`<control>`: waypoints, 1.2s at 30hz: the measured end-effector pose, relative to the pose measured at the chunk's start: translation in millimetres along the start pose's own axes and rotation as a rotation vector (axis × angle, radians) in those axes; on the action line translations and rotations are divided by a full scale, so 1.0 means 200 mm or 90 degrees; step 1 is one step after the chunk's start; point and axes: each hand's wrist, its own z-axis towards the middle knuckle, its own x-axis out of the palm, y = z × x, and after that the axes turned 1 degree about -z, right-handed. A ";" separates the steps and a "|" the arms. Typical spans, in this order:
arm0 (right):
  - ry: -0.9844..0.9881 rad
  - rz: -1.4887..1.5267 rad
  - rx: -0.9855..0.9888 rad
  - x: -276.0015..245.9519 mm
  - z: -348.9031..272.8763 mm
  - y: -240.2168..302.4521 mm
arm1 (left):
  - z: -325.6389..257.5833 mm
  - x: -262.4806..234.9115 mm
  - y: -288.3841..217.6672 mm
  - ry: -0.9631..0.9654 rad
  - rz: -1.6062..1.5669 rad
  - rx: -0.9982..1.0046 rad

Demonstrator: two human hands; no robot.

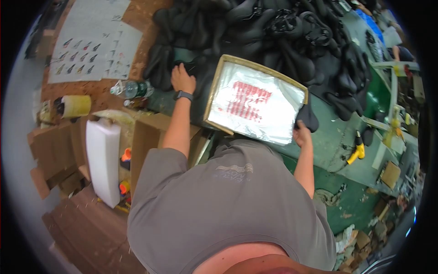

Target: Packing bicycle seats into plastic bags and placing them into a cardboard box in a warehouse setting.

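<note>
Black bicycle saddles (273, 27) lie in a wide heap across the far side of the green table. My left hand (183, 81), with a dark watch on the wrist, reaches to the heap's near left edge. Its fingers are stretched out and touch a black saddle (196, 68). Just right of the shallow box, my right hand (302, 135) closes round the end of another black saddle (308, 118); some of its fingers are hidden. Between my hands sits the box with a tan rim (255, 64), covered by shiny clear film (278, 109) over a sheet with red print.
A yellow-and-black heat gun (357, 150) lies on the table at right. To the left are a clear plastic bottle (132, 89), a yellow container (75, 106), paper sheets (86, 36), white foam (104, 160) and open cardboard boxes (150, 137). Scraps litter the lower right.
</note>
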 end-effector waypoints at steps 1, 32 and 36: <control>-0.126 -0.321 0.050 -0.02 -0.03 -0.03 | 0.07 0.03 -0.02 0.066 0.031 0.004; 0.194 0.110 -0.063 0.12 -1.20 0.15 | -0.80 -0.33 -1.47 0.393 -0.442 0.318; 0.142 0.261 0.083 -0.41 -1.00 0.04 | -1.06 0.00 -1.57 0.378 -0.286 0.311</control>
